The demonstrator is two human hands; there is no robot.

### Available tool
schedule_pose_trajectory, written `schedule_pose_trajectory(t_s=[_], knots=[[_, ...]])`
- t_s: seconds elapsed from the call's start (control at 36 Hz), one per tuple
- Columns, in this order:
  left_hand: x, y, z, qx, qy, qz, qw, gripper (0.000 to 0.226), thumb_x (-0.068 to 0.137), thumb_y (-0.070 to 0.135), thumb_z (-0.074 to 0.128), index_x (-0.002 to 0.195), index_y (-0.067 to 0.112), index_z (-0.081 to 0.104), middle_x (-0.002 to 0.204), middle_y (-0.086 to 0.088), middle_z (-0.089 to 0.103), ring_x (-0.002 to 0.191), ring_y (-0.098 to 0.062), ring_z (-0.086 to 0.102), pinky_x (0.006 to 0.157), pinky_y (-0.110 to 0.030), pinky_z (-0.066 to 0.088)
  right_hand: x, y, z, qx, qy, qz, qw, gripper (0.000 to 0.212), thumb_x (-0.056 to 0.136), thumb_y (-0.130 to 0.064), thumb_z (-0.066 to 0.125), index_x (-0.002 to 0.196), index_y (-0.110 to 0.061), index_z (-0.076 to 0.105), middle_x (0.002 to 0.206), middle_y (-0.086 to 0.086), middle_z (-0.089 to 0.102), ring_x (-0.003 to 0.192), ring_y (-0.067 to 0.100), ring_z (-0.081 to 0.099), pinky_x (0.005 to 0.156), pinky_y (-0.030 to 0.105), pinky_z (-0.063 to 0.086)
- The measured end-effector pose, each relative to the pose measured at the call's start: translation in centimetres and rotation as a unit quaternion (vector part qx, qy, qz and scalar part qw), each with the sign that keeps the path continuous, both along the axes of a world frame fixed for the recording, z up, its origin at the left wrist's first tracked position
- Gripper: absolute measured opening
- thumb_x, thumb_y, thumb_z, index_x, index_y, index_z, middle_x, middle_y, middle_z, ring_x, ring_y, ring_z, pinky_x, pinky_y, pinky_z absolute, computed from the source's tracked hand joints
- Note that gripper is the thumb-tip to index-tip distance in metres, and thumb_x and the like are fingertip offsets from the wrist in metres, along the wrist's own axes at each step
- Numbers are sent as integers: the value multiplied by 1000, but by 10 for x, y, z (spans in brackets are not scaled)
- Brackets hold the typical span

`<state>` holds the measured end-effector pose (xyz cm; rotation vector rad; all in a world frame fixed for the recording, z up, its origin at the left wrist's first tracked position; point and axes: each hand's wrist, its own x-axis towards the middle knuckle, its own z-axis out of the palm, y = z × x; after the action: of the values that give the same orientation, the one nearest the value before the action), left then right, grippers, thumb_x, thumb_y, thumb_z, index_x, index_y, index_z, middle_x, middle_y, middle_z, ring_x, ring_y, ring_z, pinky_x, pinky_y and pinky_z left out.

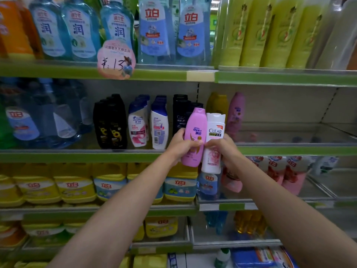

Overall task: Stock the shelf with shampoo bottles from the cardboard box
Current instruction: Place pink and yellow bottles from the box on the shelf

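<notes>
- In front of the middle shelf [289,150], both hands are holding bottles up side by side, lifted off the shelf and not resting on it.
- The left hand [180,145] is gripping the pink bottle [194,132] (label reading "Rejoice"), fingers wrapping round its lower half, cap pointing up.
- The right hand [222,149] is clutching the white bottle [214,136] marked "CLEAR", with its fingers closing across the pink flower print low on the label.
- The two bottles are touching along their sides, both leaning slightly to the right.
- Behind them, towards the shelf's back, a second pink bottle [235,115] and a yellow bottle [217,103] are standing upright.
- To the left along the shelf, dark bottles [179,113], white-and-blue bottles [147,122] and black bottles [110,122] are standing in rows.
- The shelf's right end is lying bare behind its clear front rail.
- On the top shelf's front edge, a pink price tag [116,59] is hanging, reading 13.
</notes>
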<state>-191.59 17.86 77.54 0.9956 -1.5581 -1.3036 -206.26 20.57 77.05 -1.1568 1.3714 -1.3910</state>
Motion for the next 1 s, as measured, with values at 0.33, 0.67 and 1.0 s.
schedule_pose_trajectory(t_s=[0.33,0.67,1.0], knots=[[-84,-10,1,-13,-3,-12,1000,49,79,9,72,121,10,49,108,-4,63,90,-15,60,67,-23,46,-79,-2,6,-12,10,-55,998,30,73,7,61,99,-8,61,88,10,70,78,26,68,68,31,52],[-153,-25,0,-16,2,2,1000,49,79,7,72,120,13,47,111,-4,60,98,-18,57,82,-34,46,-143,-18,14,-4,11,-79,997,44,50,-9,66,95,-7,64,93,17,71,86,36,68,84,49,54],[-216,-59,13,6,58,25,998,40,76,11,76,104,12,47,109,-10,63,92,-23,62,76,-34,52,-204,-48,29,-1,-37,-120,992,41,75,4,63,111,-6,46,84,8,62,70,22,61,63,29,48]])
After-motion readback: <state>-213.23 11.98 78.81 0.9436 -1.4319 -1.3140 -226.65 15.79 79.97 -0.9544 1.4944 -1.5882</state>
